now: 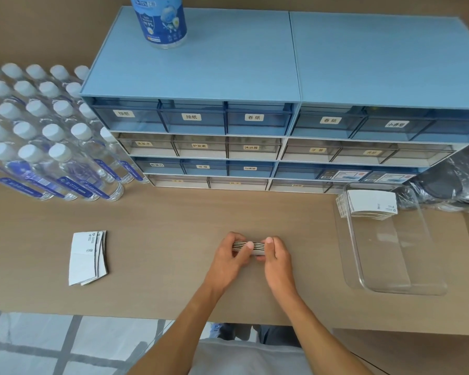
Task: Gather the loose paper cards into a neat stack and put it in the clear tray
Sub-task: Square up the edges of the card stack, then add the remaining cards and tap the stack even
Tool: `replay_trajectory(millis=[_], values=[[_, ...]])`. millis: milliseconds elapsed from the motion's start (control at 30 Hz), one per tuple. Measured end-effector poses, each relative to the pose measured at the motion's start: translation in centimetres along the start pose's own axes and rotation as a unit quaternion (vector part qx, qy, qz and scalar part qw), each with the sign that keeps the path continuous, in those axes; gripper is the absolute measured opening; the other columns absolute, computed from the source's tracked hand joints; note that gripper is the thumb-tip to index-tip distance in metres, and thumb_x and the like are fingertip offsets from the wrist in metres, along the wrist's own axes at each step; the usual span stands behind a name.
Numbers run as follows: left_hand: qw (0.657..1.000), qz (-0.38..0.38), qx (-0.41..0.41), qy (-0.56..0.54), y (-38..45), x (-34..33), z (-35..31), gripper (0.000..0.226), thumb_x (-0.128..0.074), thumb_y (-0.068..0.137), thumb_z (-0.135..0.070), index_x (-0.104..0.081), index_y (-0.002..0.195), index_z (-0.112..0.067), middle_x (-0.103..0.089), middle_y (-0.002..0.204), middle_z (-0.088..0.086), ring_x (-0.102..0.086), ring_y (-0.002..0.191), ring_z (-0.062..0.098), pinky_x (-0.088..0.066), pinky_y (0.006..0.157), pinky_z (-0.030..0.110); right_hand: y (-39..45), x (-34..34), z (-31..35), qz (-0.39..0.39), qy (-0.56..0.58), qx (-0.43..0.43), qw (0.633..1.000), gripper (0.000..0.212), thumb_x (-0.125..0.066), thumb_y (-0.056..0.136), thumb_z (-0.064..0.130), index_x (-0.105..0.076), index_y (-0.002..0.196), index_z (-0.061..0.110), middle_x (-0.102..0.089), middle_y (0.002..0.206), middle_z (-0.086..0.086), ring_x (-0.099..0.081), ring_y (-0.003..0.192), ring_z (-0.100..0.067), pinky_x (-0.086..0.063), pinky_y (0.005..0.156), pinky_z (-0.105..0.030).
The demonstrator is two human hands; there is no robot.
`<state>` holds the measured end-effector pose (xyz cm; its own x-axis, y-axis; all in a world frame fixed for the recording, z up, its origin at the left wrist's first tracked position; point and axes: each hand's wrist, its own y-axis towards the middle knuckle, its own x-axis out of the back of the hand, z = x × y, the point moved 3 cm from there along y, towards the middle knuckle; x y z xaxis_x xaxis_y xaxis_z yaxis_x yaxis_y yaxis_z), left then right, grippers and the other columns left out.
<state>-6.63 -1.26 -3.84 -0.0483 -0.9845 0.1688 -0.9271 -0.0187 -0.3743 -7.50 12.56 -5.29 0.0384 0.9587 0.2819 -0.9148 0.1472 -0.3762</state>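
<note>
A stack of white paper cards [249, 246] stands on edge on the brown table, squeezed between both hands. My left hand [232, 262] grips its left end and my right hand [278, 262] its right end; only the top edges show. A second, fanned pile of loose cards [87, 257] lies flat at the left. The clear tray [428, 289] sits at the right, with another stack of cards [370, 204] in its far end.
Blue drawer cabinets [255, 117] line the back, with a blue-labelled canister [160, 20] on top. Many water bottles [44, 136] stand at the left. Dark plastic-wrapped items [455, 182] lie behind the tray. The table's front edge [119, 313] is near.
</note>
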Motion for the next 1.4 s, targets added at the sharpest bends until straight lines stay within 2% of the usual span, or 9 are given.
replay_trajectory(millis=[67, 167, 300, 400, 500, 733, 900, 1133, 1400], values=[[0.999, 0.007, -0.021, 0.042, -0.4, 0.8, 0.2, 0.018, -0.066, 0.092, -0.021, -0.055, 0.106, -0.019, -0.066, 0.1, 0.011, -0.06, 0.083, 0.014, -0.051, 0.073, 0.021, -0.3, -0.3, 0.3, 0.014, 0.007, -0.005, 1.0, 0.03, -0.04, 0.105, 0.02, -0.059, 0.095, -0.001, -0.063, 0.103, -0.025, -0.066, 0.096, -0.037, -0.056, 0.073, -0.021], [0.998, -0.017, -0.041, 0.04, -1.0, 2.0, 0.3, 0.03, -0.063, 0.091, -0.003, -0.049, 0.116, -0.013, -0.064, 0.102, 0.017, -0.062, 0.09, 0.03, -0.051, 0.078, 0.031, -0.8, -0.9, 1.5, 0.057, -0.008, -0.001, 0.998, 0.023, -0.052, 0.1, 0.026, -0.062, 0.097, 0.006, -0.066, 0.107, -0.015, -0.069, 0.098, -0.023, -0.056, 0.084, -0.028], [0.997, -0.064, -0.032, -0.004, -1.8, 3.8, 0.1, 0.037, -0.058, 0.093, 0.003, -0.043, 0.114, -0.022, -0.067, 0.093, 0.02, -0.069, 0.083, 0.034, -0.058, 0.076, 0.039, -1.6, -1.9, 2.5, 0.125, -0.024, 0.03, 0.991, 0.025, -0.068, 0.087, 0.011, -0.059, 0.109, 0.02, -0.066, 0.107, 0.004, -0.065, 0.086, 0.01, -0.05, 0.074, -0.007], [0.992, -0.115, -0.014, -0.046, -2.2, 5.1, 0.1, 0.045, -0.06, 0.09, 0.006, -0.039, 0.112, -0.028, -0.06, 0.095, 0.005, -0.068, 0.074, 0.013, -0.061, 0.064, 0.029, -1.9, -2.4, 3.1, 0.107, -0.031, 0.034, 0.993, 0.044, -0.065, 0.083, -0.001, -0.053, 0.113, 0.028, -0.064, 0.107, 0.006, -0.066, 0.092, -0.004, -0.054, 0.078, -0.018], [0.984, -0.164, 0.015, -0.069, -2.5, 5.9, 0.2, 0.05, -0.065, 0.088, 0.003, -0.034, 0.118, -0.021, -0.058, 0.093, 0.003, -0.068, 0.067, 0.016, -0.058, 0.054, 0.022, -1.8, -3.0, 3.6, 0.066, -0.017, 0.007, 0.998, 0.046, -0.066, 0.079, -0.004, -0.052, 0.111, 0.025, -0.067, 0.106, -0.005, -0.068, 0.096, -0.022, -0.058, 0.085, -0.038], [0.97, -0.223, 0.082, -0.048, -2.3, 7.1, 0.2, 0.038, -0.073, 0.085, -0.01, -0.043, 0.107, -0.015, -0.062, 0.09, -0.001, -0.065, 0.046, 0.018, -0.056, 0.044, 0.029, -1.2, -4.3, 4.1, 0.039, 0.008, -0.032, 0.999, 0.038, -0.07, 0.077, -0.004, -0.055, 0.091, 0.027, -0.072, 0.097, -0.009, -0.071, 0.091, -0.028, -0.057, 0.084, -0.04], [0.962, -0.231, 0.128, 0.077, -1.6, 7.7, 0.8, 0.036, -0.08, 0.074, -0.032, -0.054, 0.095, -0.017, -0.064, 0.082, -0.009, -0.064, 0.076, 0.015, -0.045, 0.059, 0.027, -0.8, -4.5, 3.6, 0.026, -0.005, -0.07, 0.997, 0.027, -0.071, 0.076, 0.001, -0.06, 0.094, 0.018, -0.072, 0.095, -0.009, -0.071, 0.09, -0.027, -0.056, 0.082, -0.04], [0.964, -0.203, 0.154, 0.075, -0.7, 7.1, 1.2, 0.037, -0.081, 0.074, -0.033, -0.056, 0.093, -0.013, -0.063, 0.081, -0.004, -0.057, 0.068, 0.003, -0.038, 0.05, 0.019, 0.0, -4.1, 3.2, 0.005, -0.034, -0.103, 0.994, 0.023, -0.072, 0.075, 0.004, -0.061, 0.093, 0.013, -0.073, 0.096, -0.009, -0.071, 0.086, -0.025, -0.056, 0.077, -0.034], [0.938, -0.287, 0.193, 0.004, -3.3, 11.2, 2.6, 0.036, -0.081, 0.076, -0.027, -0.052, 0.091, -0.014, -0.059, 0.079, -0.007, -0.056, 0.068, 0.003, -0.038, 0.052, 0.021, -0.1, -9.3, 5.7, 0.106, -0.093, -0.07, 0.987, 0.026, -0.073, 0.073, 0.009, -0.058, 0.092, 0.015, -0.071, 0.095, -0.007, -0.071, 0.088, -0.025, -0.057, 0.081, -0.039]])
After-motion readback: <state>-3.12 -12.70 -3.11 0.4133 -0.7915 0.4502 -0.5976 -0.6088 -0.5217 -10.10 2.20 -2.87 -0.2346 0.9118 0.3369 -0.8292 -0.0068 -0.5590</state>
